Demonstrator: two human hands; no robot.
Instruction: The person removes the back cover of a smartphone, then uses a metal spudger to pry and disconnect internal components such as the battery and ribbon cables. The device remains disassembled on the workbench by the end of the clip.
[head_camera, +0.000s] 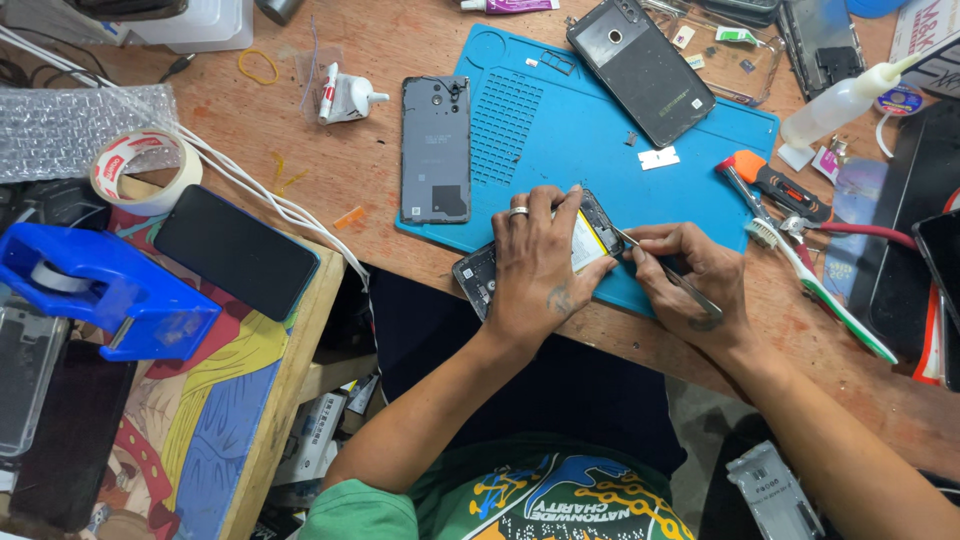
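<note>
- right hand (700, 280) pinches thin metal tweezers (668, 272), tip poking into the opened phone (540, 255) – phone sits just left of those fingers
- left hand (535, 265) is flat on it w/ fingers spread, pinning it; long axis runs diagonal across the blue mat (600, 130) edge
- white label square (658, 157) on the mat further up; grey back cover (436, 148) to the left, black one (640, 68) up top

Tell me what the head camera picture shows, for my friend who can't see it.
A person's left hand presses an opened phone flat on a blue work mat, while the right hand pokes metal tweezers inside it. Around them on the wooden table lie a grey phone back cover, another black phone, a toothbrush and a blue tape dispenser.
</note>
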